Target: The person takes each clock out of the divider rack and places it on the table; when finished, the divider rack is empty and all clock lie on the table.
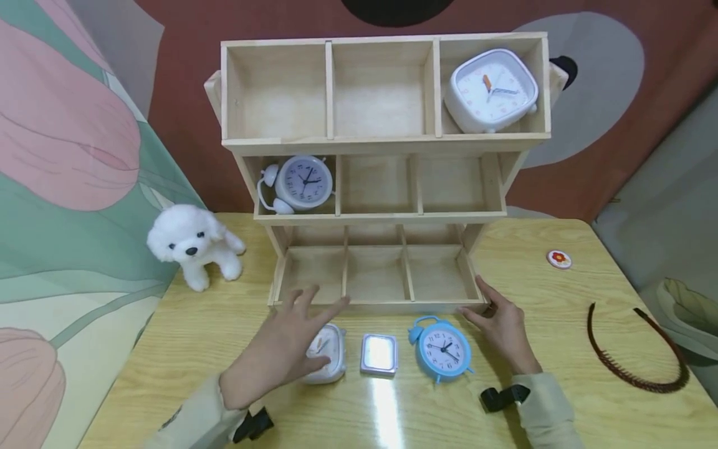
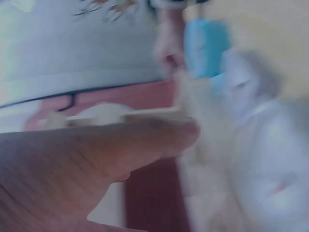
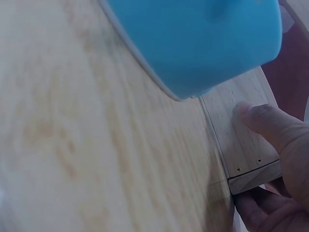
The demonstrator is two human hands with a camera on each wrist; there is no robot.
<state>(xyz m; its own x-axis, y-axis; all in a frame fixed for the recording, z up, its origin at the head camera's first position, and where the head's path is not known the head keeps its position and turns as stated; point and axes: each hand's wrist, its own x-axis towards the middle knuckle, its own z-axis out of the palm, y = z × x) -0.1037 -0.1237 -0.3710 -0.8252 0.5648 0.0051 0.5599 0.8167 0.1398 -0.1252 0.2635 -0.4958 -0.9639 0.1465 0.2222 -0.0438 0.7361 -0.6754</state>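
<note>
A three-tier wooden shelf [image 1: 381, 144] with compartments stands against the wall. My right hand [image 1: 501, 321] grips its lower right front corner. In the right wrist view the thumb [image 3: 263, 118] presses the front board and the other fingers curl round the side. My left hand [image 1: 280, 340], fingers spread, hangs over a white clock [image 1: 333, 355] before the shelf, holding nothing. A small square clock [image 1: 379, 354], its face washed out by glare, and a blue alarm clock [image 1: 444, 350] lie to the right of it.
A white rounded clock [image 1: 493, 90] sits in the top right compartment, and a white twin-bell alarm clock [image 1: 305, 182] lies sideways in the middle tier's left one. A white plush dog [image 1: 196, 243] stands left; a flower badge [image 1: 559, 259] and a brown headband [image 1: 628, 371] lie right.
</note>
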